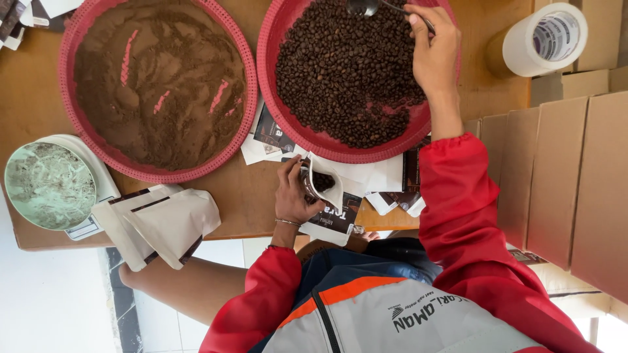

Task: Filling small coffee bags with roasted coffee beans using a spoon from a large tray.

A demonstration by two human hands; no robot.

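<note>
My left hand [292, 193] grips a small white pouch [330, 216] with a dark label at the table's near edge. Its mouth is held wide and coffee beans show inside. My right hand [432, 52] reaches over a red mesh basket [269, 59] full of roasted coffee beans [347, 72]. It holds a metal spoon [364, 6] whose bowl sits at the basket's far side. More flat pouches and labels [386, 180] lie under the basket's near rim.
A second red basket [69, 46] of ground coffee [157, 78] sits to the left. A scale with a pale green bowl [49, 186] stands at the table's left corner, beside several empty white pouches [163, 225]. A tape roll [543, 39] and cardboard boxes [562, 183] are on the right.
</note>
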